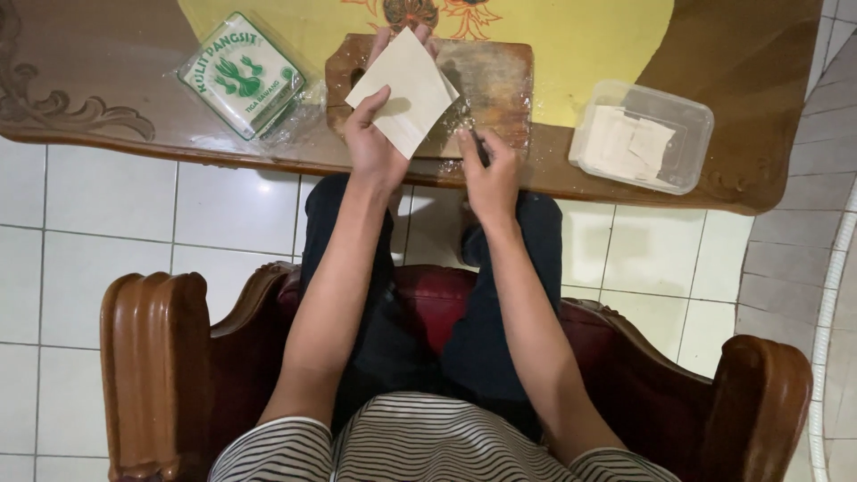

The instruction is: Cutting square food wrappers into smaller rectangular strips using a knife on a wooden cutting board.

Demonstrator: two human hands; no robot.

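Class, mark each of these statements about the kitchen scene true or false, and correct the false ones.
1. The left hand holds a square dough sheet over the wooden board. True.
2. The right hand is empty. False: it grips a dark, thin tool.
3. The clear plastic tub holds pale sheets. True.
4. The green-printed packet lies right of the board. False: left of it.
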